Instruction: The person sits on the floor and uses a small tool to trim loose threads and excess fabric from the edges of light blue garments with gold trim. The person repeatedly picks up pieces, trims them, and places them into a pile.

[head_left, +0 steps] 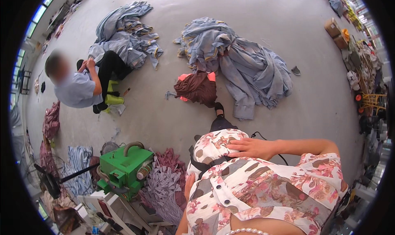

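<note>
- Two bare hands: one right hand [252,148], one left hand [189,186] (mostly hidden)
- One floral shirt [267,185]
- Two dark round buttons [226,201]
- Two large blue-grey cloth heaps [257,72]
- One maroon bundle [198,89]
- One green machine [121,166]
- One seated co-worker [80,91]
- One pearl necklace [248,230]

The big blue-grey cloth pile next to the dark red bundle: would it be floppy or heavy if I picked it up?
The blue-grey cloth pile would probably be floppy, because it lies in soft, drooping folds. It may be heavy lifted all at once, since many layers are heaped together. Loose parts would likely trail, as they spread over the floor.
</note>
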A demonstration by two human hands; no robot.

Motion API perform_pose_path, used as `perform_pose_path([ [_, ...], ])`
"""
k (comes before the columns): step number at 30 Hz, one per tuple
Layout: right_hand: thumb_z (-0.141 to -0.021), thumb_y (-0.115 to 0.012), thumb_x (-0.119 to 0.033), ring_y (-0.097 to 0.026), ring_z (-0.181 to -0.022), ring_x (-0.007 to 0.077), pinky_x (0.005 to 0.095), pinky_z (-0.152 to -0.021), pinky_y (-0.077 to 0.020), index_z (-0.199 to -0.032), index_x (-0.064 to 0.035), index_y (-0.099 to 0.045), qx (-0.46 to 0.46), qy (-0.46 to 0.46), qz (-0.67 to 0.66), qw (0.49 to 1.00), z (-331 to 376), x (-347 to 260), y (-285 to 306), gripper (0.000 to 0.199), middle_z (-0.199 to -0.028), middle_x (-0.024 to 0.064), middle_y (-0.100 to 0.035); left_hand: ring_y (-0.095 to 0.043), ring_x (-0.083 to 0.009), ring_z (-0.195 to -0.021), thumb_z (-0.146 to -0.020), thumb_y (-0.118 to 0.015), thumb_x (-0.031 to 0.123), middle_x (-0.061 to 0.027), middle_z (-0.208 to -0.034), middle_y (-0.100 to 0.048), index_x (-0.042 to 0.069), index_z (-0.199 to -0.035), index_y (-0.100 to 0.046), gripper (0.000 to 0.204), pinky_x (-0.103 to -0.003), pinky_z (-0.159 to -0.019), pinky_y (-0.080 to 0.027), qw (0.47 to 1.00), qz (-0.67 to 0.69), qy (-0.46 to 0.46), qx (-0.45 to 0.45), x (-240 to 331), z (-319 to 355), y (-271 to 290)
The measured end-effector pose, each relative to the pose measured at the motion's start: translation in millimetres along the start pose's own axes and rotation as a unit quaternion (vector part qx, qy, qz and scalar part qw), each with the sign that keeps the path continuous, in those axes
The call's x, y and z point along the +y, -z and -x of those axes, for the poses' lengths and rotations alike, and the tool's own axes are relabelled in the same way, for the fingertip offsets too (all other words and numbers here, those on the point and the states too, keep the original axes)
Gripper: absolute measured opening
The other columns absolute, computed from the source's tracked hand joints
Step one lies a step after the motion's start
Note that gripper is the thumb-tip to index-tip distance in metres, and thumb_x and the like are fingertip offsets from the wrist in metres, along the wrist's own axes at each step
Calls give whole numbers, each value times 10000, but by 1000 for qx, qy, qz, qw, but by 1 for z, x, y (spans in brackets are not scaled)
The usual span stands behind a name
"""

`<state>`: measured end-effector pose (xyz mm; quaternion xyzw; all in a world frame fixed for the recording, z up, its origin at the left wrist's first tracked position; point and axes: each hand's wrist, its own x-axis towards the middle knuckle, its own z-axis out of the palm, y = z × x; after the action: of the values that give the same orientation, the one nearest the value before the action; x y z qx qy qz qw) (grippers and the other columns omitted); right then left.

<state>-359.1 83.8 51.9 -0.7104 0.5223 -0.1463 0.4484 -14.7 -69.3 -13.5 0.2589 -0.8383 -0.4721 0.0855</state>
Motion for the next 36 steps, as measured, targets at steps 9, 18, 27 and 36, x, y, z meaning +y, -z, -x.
perform_pose_path([
  [9,-719,-653,-303,-120,-1387,362,503,-1065,-204,-1459,-155,-162,50,-13,-27,998,46,42,40,901,-1503,175,-123,-498,-324,-1173,-839,-593,142,-169,-1281,-504,34,-1280,-475,468,-414,-1002,-368,998,-23,-8,-66,34,-86,-17],
  [18,-680,-687,-332,-154,-1371,380,491,-1039,-237,-1464,-186,-161,116,-18,-64,991,83,85,65,955,-1491,187,-141,-501,-323,-1169,-843,-602,158,-167,-1279,-505,44,-1297,-458,490,-398,-992,-379,991,-40,-16,-130,60,-177,-28],
  [27,-733,-648,-283,-190,-1357,385,496,-1036,-243,-1455,-171,-180,193,-142,-139,961,80,80,87,868,-1484,192,-161,-503,-321,-1165,-846,-610,174,-165,-1277,-507,54,-1315,-442,512,-382,-981,-389,963,-49,-76,-252,64,-289,6],
  [36,-768,-606,-421,-171,-1373,356,470,-1067,-223,-1459,-156,-195,299,-227,-183,909,62,118,57,847,-1501,152,-145,-352,-328,-1284,-842,-527,277,-167,-1424,-319,67,-1376,-343,603,-386,-1053,-301,848,-43,-88,-521,99,-452,6],
])
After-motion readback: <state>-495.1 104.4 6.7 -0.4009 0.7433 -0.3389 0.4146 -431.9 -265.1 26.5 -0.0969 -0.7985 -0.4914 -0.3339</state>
